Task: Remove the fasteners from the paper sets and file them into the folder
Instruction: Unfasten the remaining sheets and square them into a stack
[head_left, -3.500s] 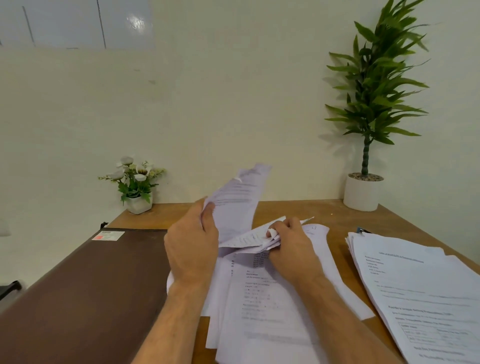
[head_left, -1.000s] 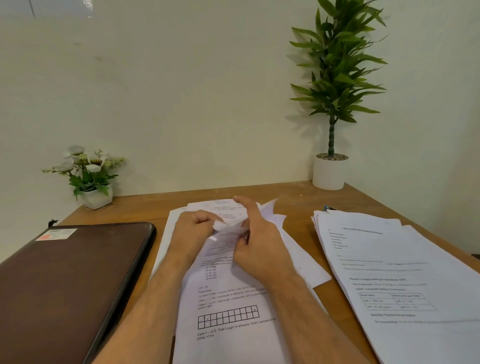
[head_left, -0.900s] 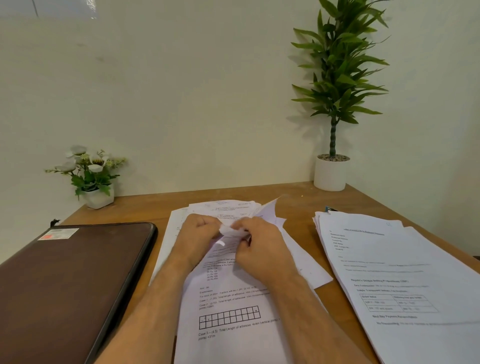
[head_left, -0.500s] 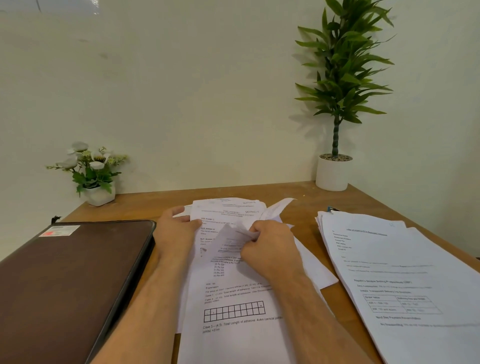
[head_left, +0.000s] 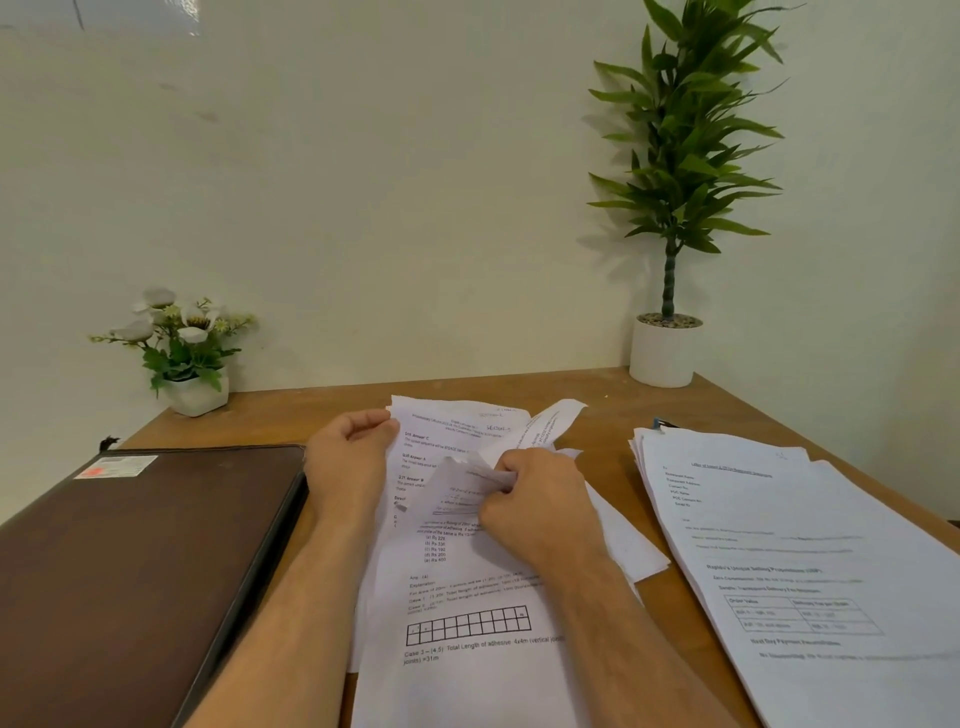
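1. Papers (head_left: 467, 597): loose printed set, centre of the frame, on the desk (head_left: 602, 415); top corner crumpled.
2. Right hand (head_left: 540, 504): fingers curled, pinching that crumpled corner.
3. Left hand (head_left: 348, 457): fingers loosely curled at the set's upper left edge; grip unclear.
4. Folder (head_left: 135, 561): brown, closed, lower left.
5. Stack (head_left: 805, 561): papers, right side.
6. Plant (head_left: 675, 208): upper right.
7. Flowers (head_left: 182, 348): left, by the wall.

a plain pale wall (head_left: 363, 182) behind a wooden desk (head_left: 608, 415) — tall potted plant (head_left: 675, 171), small flower pot (head_left: 189, 353).
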